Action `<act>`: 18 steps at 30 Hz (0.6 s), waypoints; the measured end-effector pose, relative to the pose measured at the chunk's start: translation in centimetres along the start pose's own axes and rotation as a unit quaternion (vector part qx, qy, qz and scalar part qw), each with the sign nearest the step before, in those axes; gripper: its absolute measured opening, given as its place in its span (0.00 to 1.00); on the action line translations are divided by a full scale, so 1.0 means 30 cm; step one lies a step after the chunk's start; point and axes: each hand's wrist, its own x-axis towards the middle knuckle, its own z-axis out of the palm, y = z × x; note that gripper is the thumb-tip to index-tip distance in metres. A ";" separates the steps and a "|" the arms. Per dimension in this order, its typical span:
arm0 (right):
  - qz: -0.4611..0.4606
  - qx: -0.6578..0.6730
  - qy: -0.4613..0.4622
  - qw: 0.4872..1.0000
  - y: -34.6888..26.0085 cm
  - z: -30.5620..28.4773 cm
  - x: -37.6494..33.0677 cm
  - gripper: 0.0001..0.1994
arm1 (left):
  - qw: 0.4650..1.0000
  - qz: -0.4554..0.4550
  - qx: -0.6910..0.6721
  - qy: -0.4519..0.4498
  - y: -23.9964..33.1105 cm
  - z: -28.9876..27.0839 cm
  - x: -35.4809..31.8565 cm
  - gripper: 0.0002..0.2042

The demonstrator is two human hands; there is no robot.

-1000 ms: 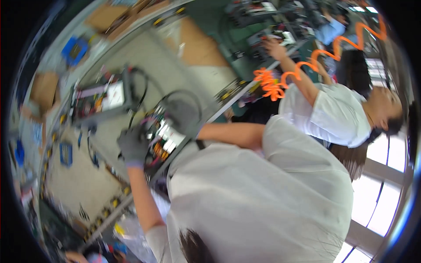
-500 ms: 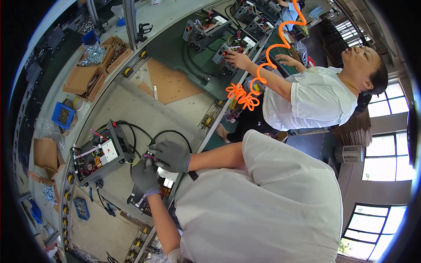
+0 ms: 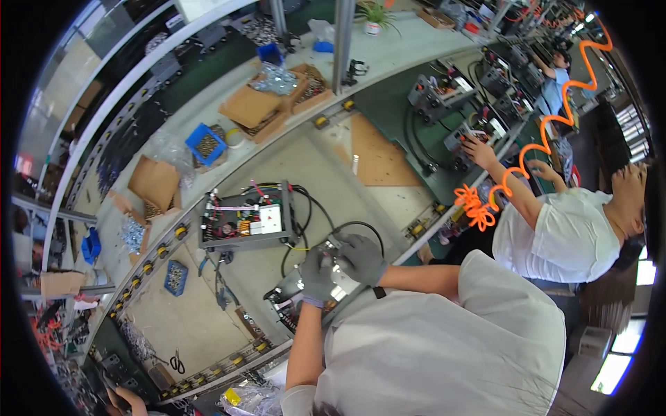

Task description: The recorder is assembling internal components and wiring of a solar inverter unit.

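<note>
While both grey-gloved hands bear on the open electronics chassis (image 3: 305,295) at the bench's near edge, the left hand (image 3: 317,276) clasps its top and the right hand (image 3: 361,258) grips its upper end; beyond lies a second open unit (image 3: 244,220) with a white rectangular label, then a blue parts bin (image 3: 206,144), brown cardboard boxes (image 3: 257,109) and an orange coiled hose (image 3: 534,149)

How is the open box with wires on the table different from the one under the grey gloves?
The open box sits alone on the table, untouched; the near box has both gloved hands, left and right, on it. The open box shows its full top with coloured wires; the near box is mostly hidden by gloves and arms. Both are grey electrical units with black cables attached.
</note>
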 end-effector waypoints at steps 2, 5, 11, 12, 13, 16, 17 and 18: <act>-0.011 0.008 -0.003 1.000 -0.011 -0.004 -0.003 0.11 | 1.000 -0.011 0.005 0.001 0.046 -0.011 -0.005 0.09; -0.004 0.010 -0.005 1.000 -0.013 -0.002 0.000 0.11 | 0.995 0.041 0.079 0.042 0.058 0.006 -0.011 0.09; 0.065 -0.034 -0.107 0.992 -0.006 -0.006 0.003 0.18 | 0.943 0.035 0.307 0.121 0.126 0.008 0.043 0.12; 0.044 -0.041 -0.095 0.994 0.003 0.002 0.003 0.20 | 0.928 0.044 0.359 0.095 0.098 0.006 0.048 0.13; 0.033 -0.059 -0.077 0.995 0.030 0.030 -0.006 0.22 | 0.909 0.054 0.408 0.065 0.063 0.010 0.055 0.13; 0.034 -0.050 -0.049 0.997 0.026 0.021 0.011 0.19 | 0.863 0.088 0.497 0.036 0.093 -0.014 0.061 0.12; 0.040 -0.043 -0.063 0.996 0.023 0.017 0.003 0.19 | 0.853 0.103 0.511 0.030 0.102 -0.023 0.059 0.12; 0.016 -0.032 -0.031 0.999 0.026 0.022 0.015 0.17 | 0.853 0.091 0.513 0.027 0.084 -0.033 0.067 0.12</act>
